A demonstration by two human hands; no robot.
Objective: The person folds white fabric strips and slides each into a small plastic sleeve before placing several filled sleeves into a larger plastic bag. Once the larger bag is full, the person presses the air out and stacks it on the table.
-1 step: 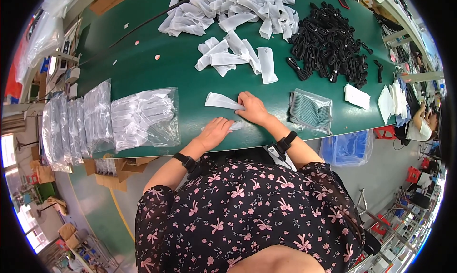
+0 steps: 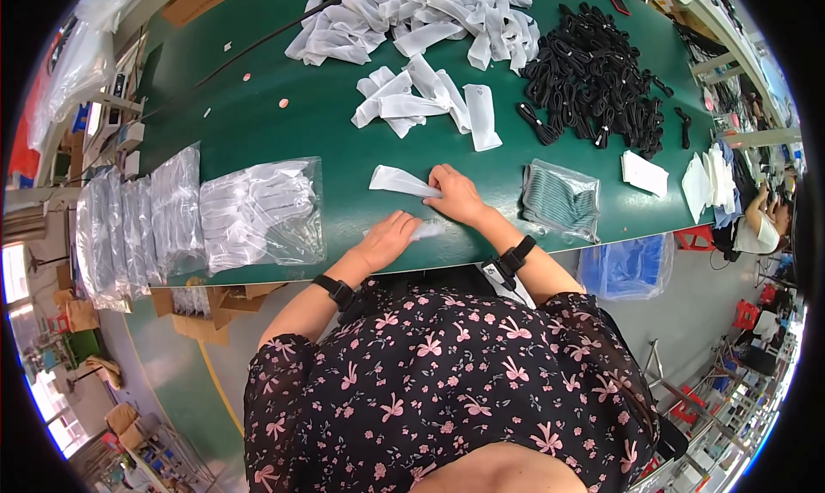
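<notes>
A long green table (image 2: 284, 132) lies in front of me. My right hand (image 2: 455, 197) pinches one end of a flat white fabric piece (image 2: 397, 181) that stretches to the left on the table. My left hand (image 2: 387, 240) rests flat, fingers together, near the front edge on a thin clear or white piece (image 2: 430, 230) that shows just past its fingertips. The two hands are close, almost touching. Both wrists wear a black band.
A clear bag of white pieces (image 2: 258, 214) lies left, more bags (image 2: 129, 227) beyond. A bag of grey striped items (image 2: 560, 198) lies right. Farther back are white piles (image 2: 412, 21), a smaller white cluster (image 2: 421, 102), a black heap (image 2: 593, 76). Another person (image 2: 760, 222) sits far right.
</notes>
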